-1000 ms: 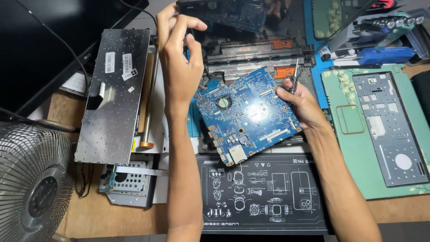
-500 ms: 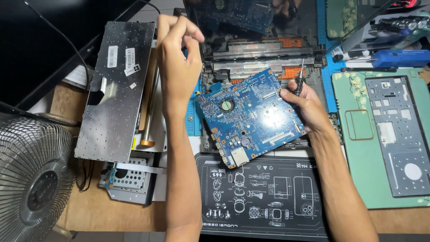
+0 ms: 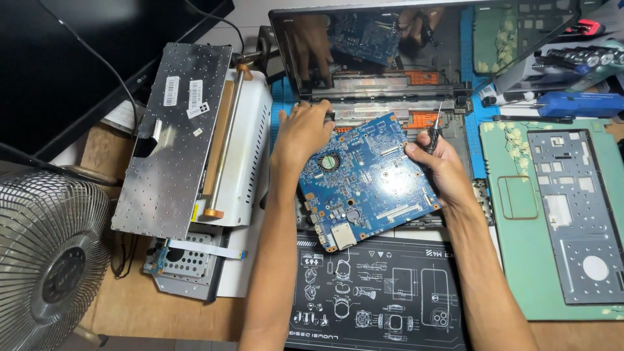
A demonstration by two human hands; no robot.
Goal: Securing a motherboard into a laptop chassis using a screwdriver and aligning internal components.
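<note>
**One blue circuit board, two hands on it**

The blue motherboard sits tilted above the opened laptop base, its lower corner reaching over the black work mat. There is one board, and both hands are on it.

The left hand grasps the board's upper left edge, fingers curled down over the rim near the single round fan-like part on the board. The right hand pinches the board's right edge between thumb and fingers, and the same hand also clasps one thin screwdriver, whose shaft stands up from the fist toward the laptop's hinge.

Just beyond both grips rises one dark laptop screen, which mirrors the board and hands. Left of the left hand lies one keyboard, turned metal side up, resting on a white device with one wooden-coloured rod along it. Below that, nearer the person, is one perforated metal drive caddy with a flat ribbon cable across it. At the far left stands one wire-caged fan, and above it one black monitor.

Right of the right hand lies one green palm-rest cover, holding one grey metal plate. Beyond it, one blue-handled tool lies on the blue mat.
</note>
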